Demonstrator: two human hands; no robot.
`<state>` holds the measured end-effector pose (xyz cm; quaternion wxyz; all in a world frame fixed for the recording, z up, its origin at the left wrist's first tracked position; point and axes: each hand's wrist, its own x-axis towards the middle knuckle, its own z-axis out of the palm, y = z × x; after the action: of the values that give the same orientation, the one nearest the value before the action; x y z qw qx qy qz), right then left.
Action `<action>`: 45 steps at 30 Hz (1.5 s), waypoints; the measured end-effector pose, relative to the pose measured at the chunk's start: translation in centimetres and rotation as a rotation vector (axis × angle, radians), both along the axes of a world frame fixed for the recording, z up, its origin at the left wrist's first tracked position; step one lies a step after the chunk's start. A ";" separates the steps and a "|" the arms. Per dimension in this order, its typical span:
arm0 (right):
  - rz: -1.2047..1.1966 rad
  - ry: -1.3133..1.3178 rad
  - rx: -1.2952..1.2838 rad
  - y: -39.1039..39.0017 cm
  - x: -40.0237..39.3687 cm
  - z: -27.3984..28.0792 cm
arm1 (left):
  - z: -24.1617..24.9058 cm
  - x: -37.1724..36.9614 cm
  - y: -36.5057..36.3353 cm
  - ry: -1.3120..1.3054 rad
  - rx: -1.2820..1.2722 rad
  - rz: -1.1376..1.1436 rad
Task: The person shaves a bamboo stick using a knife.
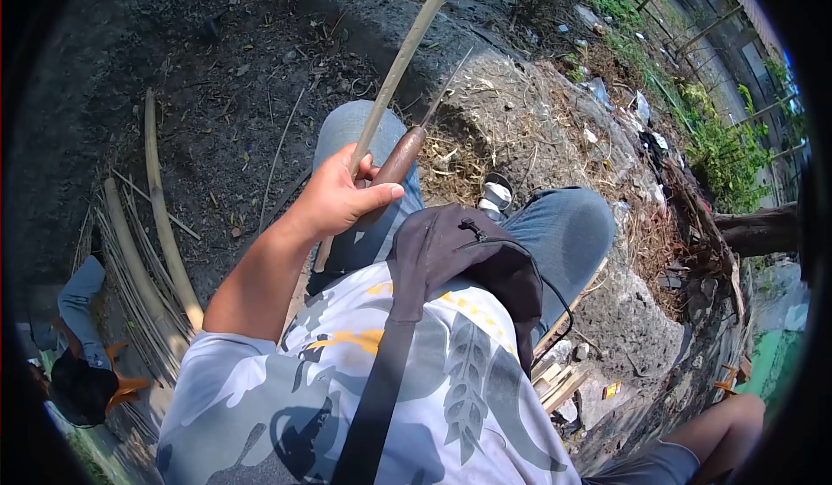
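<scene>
Bamboo strip (400, 67) and brown-handled knife (400, 157) gripped together above denim knees, left hand (334, 197) fingers clamped round both; right hand unseen. Black bag (464, 255) zipped shut against chest.

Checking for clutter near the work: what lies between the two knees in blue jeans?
In the head view, between the left knee and the right knee lie dry straw and a white shoe.

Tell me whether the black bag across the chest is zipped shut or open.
Shut, as far as shows: the black bag has its zipper line closed along the top, with the pull lying flat, and nothing pokes out. Its far side is hidden.
</scene>
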<state>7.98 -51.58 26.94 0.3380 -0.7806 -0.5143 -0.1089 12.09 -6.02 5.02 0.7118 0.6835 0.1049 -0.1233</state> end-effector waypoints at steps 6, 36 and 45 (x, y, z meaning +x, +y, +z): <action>0.284 -0.219 0.074 1.9 -3.0 7.0 | 0.1 0.4 0.2 -0.111 -0.037 -0.005; -0.062 1.472 0.623 18.5 23.3 -19.9 | 2.0 2.5 2.0 -0.347 0.386 0.164; -0.515 0.610 0.194 13.0 26.2 -26.2 | -4.1 5.5 3.9 0.069 0.183 0.145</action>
<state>34.21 -38.56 0.73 0.5087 -0.8448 -0.1658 -0.0012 17.63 -2.12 0.92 0.6496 0.7315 0.1892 -0.0846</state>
